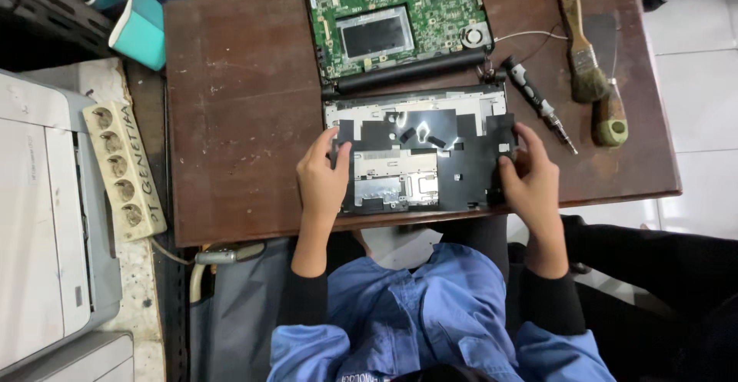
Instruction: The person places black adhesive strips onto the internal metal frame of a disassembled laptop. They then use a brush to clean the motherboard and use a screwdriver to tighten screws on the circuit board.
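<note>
An opened laptop lies on a brown wooden table (pixel 231 82). Its far half shows a green circuit board (pixel 396 17) with a small round fan. The near half is a black and silver inner panel (pixel 419 155). My left hand (pixel 323 178) grips the panel's left edge, thumb on top. My right hand (pixel 526 178) holds the panel's right edge, fingers curled over a black corner piece. Both forearms wear black sleeves under a blue shirt.
A black screwdriver (pixel 536 101) lies just right of the laptop hinge. Two paintbrushes (pixel 586 48) rest at the table's right end. A white power strip (pixel 123 168) and grey printer (pixel 46 220) sit left. A teal and white object (pixel 134 17) stands at the far left corner.
</note>
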